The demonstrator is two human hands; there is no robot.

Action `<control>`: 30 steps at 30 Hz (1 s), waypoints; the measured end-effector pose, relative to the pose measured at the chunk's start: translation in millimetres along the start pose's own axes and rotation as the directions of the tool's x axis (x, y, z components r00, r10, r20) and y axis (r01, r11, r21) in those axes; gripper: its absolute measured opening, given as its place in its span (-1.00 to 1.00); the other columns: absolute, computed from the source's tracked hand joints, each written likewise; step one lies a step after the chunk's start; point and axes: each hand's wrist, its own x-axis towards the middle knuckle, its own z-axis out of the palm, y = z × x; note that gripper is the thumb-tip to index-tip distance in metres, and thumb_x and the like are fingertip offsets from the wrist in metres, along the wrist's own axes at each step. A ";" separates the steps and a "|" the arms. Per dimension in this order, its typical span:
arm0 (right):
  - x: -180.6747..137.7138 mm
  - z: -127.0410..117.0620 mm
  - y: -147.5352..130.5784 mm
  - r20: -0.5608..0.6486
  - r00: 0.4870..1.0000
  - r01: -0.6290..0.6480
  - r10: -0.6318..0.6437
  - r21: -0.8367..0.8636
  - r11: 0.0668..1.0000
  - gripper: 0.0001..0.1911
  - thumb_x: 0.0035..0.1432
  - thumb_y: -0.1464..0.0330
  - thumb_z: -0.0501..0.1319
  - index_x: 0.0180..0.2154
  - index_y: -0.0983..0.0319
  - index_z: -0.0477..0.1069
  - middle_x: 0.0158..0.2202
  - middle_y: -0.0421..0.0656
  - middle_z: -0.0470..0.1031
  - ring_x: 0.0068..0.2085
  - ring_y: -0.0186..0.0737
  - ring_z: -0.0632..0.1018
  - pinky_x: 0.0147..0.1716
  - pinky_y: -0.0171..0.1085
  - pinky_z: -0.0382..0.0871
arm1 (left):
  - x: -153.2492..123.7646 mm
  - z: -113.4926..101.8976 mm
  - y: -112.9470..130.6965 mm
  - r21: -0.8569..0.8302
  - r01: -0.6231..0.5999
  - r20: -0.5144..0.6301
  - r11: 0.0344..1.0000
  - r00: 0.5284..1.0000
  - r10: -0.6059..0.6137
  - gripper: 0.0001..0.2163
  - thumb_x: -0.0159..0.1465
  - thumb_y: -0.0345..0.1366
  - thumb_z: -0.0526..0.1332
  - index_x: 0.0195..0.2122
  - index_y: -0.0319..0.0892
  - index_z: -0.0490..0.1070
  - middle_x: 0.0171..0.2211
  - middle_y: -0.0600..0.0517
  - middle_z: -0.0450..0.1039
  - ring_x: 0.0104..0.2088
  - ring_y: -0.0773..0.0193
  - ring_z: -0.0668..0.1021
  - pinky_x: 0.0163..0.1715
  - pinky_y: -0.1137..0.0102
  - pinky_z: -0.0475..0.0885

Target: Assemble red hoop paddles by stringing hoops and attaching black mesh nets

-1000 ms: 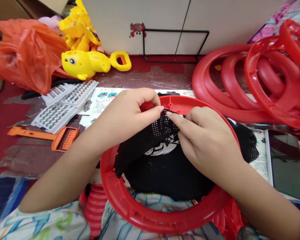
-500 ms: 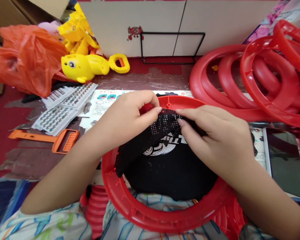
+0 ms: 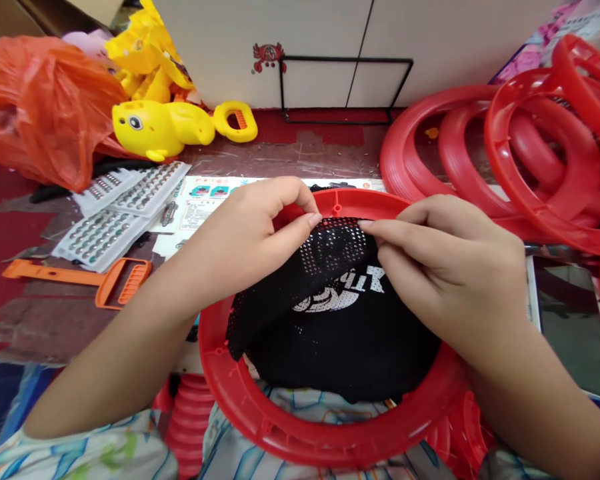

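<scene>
A red plastic ring (image 3: 330, 437) lies in front of me, partly over my lap. Black perforated mesh fabric (image 3: 340, 353) with a white print hangs across its opening, its far part folded over. My left hand (image 3: 275, 220) pinches the fabric's far edge between thumb and forefinger, close to the ring's far rim. A short way to the right, my right hand (image 3: 445, 260) pinches the same edge with thumb and forefinger. The ring's far right side is hidden behind my right hand.
Several red rings (image 3: 430, 120) are heaped at the right, beyond a dark flat screen-like device (image 3: 570, 320). On the left are a yellow toy (image 3: 155, 127), an orange plastic bag (image 3: 45, 107), white trays of small metal parts (image 3: 100, 237) and an orange handle (image 3: 125, 283). A black wire frame (image 3: 347, 59) stands behind.
My right hand has shifted slightly right along the fabric's edge, and more of the white print shows. My left hand keeps its pinch. The view has shifted a little.
</scene>
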 end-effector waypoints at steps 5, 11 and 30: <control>0.1 2.3 2.3 0.002 0.999 0.042 -0.042 -0.030 0.999 -0.79 0.29 0.47 0.15 -0.16 0.28 0.57 -0.34 -0.08 0.49 -0.28 -0.22 0.50 -0.34 -0.22 0.38 | 0.5 -0.4 -0.3 0.011 -0.009 0.001 1.000 1.000 0.009 -0.87 0.29 -0.28 0.15 -0.34 -0.17 0.45 -0.41 0.10 0.46 -0.40 0.33 0.43 -0.41 0.42 0.27; 0.3 7.0 6.4 -0.052 0.994 0.089 -0.092 -0.058 0.994 -0.78 0.27 0.48 0.15 -0.19 0.35 0.58 -0.37 -0.09 0.47 -0.32 -0.22 0.45 -0.32 -0.21 0.38 | -0.8 -0.2 0.4 -0.010 -0.030 -0.032 1.000 0.999 0.029 -0.89 0.28 -0.32 0.17 -0.36 -0.18 0.45 -0.43 0.13 0.45 -0.41 0.36 0.43 -0.42 0.46 0.27; 1.8 6.3 6.9 0.012 0.992 0.130 -0.130 -0.138 0.982 -0.73 0.27 0.48 0.09 -0.30 0.35 0.57 -0.43 -0.05 0.41 -0.35 -0.13 0.39 -0.31 -0.15 0.34 | -5.8 4.1 -6.2 0.058 -0.259 0.102 0.964 0.962 0.252 -0.66 0.39 -0.30 0.07 0.17 -0.03 0.40 0.09 -0.04 0.38 0.10 0.18 0.46 0.11 0.28 0.36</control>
